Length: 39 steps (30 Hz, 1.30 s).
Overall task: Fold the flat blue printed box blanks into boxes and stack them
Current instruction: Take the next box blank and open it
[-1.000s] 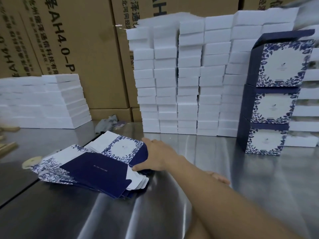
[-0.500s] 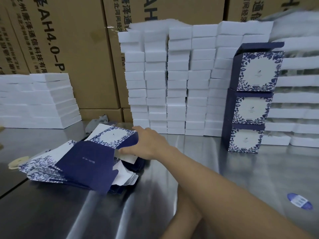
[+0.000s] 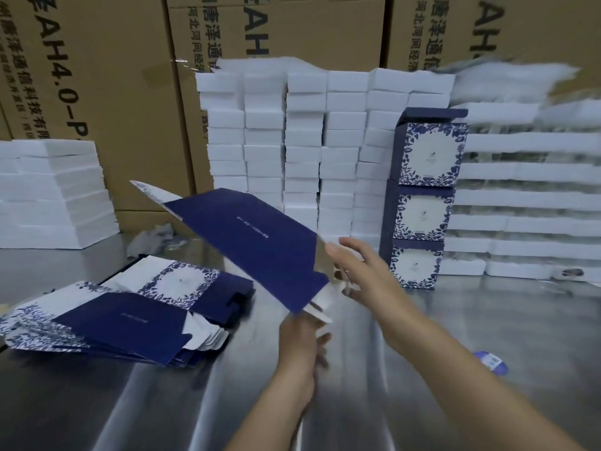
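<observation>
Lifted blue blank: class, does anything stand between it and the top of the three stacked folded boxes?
Nothing visible does. The lifted blank hangs left of the folded boxes; between them show only the right hand, at the blank's edge, and steel table.
</observation>
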### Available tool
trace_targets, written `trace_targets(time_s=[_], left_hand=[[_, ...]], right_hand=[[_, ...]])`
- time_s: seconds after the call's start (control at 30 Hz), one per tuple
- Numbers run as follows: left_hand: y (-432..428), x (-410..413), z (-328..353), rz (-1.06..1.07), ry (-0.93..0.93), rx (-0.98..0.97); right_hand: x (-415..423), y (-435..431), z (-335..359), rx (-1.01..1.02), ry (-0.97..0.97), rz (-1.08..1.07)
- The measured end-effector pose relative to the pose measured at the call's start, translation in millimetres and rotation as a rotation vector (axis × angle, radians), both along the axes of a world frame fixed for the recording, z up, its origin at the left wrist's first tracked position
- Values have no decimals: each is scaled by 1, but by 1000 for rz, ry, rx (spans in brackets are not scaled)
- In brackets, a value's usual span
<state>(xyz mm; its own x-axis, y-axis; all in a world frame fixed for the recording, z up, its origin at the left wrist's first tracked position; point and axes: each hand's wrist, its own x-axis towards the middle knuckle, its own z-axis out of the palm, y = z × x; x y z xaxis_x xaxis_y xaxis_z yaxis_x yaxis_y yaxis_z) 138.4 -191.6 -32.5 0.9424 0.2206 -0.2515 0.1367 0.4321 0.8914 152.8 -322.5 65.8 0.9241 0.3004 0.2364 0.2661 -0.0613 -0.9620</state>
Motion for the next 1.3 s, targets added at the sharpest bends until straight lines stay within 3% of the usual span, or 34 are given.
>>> trace_targets(time_s=[0.1,0.27,0.5,0.67,0.83,0.97,1.17,1.3], left_hand=[[5,-8,16,216,-129,-142],[3,-16,27,111,-302,-490],[5,-26,29,77,-383,-510],[10,-37,37,81,-385,-314],[6,-43,46,58,-400,-222],[5,-43,48,81,-431,-137],[-2,-34,49,328,-553,291],[1,-26,45,478,-458,579]], right_hand=[[-17,-37,-13,98,-52,-119],[-32,-58,-49,111,-130,-241],[-22,-58,-81,-111,-152,-355],[-25,-56,-81,-223,-190,-263],[-27,-62,-67,-49,-133,-107],[-27,-69,-54,-26,-28,92],[-30,-72,-45,155,151,300],[-29,-72,-46,203,244,373]])
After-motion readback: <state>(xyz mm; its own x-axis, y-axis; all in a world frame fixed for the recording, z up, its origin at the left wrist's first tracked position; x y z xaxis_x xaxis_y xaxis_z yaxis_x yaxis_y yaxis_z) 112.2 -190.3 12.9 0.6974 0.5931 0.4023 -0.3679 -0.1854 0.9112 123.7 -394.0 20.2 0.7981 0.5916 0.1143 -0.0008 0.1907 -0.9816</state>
